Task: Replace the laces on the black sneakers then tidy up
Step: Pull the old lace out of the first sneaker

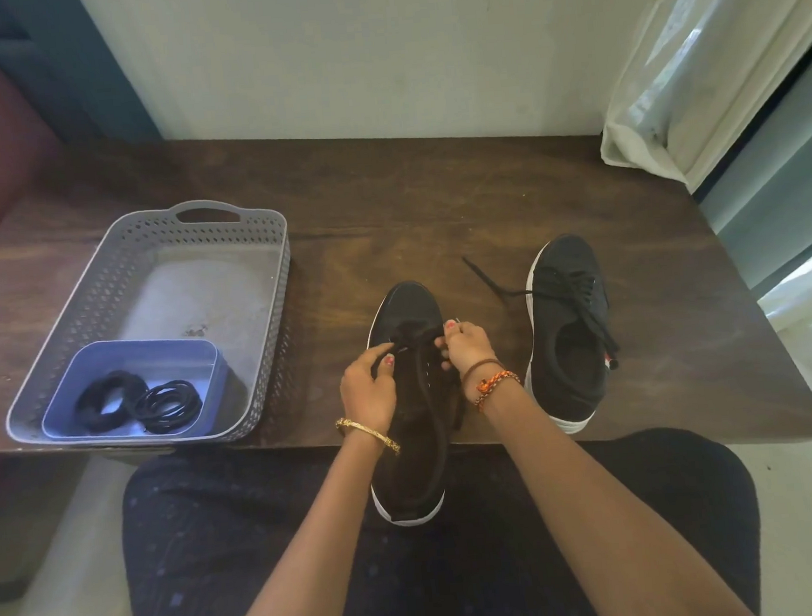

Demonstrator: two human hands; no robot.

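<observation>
A black sneaker with a white sole (406,307) lies toe-away over the table's front edge, its heel hanging above my lap. My left hand (369,391) pinches a black lace at the left eyelets near the toe. My right hand (465,344) pinches the lace at the right eyelets. A second black sneaker (567,343) stands to the right with its lace (487,279) loose, one end trailing left across the table. Two coiled black laces (139,404) lie in a small blue box (194,356).
The blue box sits in the near end of a grey perforated basket (266,289) at the table's left. The dark wooden table (386,202) meets a pale wall behind. A curtain (696,66) hangs at the right back corner.
</observation>
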